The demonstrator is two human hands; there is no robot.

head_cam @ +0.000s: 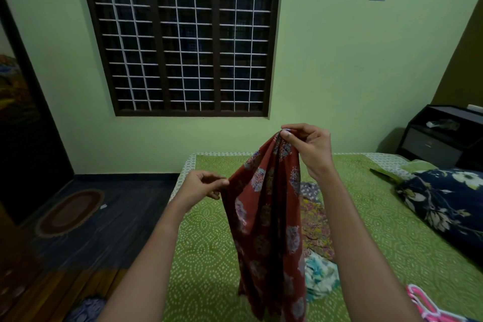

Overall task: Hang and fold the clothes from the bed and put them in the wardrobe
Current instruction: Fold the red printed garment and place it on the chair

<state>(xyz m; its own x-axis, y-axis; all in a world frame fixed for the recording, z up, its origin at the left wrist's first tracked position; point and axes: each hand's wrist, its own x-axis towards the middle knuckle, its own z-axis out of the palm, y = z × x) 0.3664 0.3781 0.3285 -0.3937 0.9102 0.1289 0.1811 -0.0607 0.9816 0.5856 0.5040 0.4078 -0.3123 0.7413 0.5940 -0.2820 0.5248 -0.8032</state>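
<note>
Red cloth (264,217) held up over the bed (206,256) — both hands on it.
Right hand (307,150) pinches its top corner; left hand (205,185) pinches its side edge lower down — more clothes (317,238) lie behind.

I am pinching a thin, soft red garment (266,217) in my right grip (305,149) and my left grip (206,185), and its printed cloth is hanging limp and matt. The bedsheet (209,256) is looking like matt woven cotton printed with white dots, and the pillow (444,198) is wearing a smooth floral cloth cover. The pink hangers (423,303) are shining like glossy plastic. The window frame (159,34) is showing dark wood, with a white-painted metal grille (180,65). The wall (326,60) is looking matt and painted, the floor (125,217) is giving off a faint sheen over a dark wood-grain pattern, and the rug (70,212) is looking coarse and woven.
</note>
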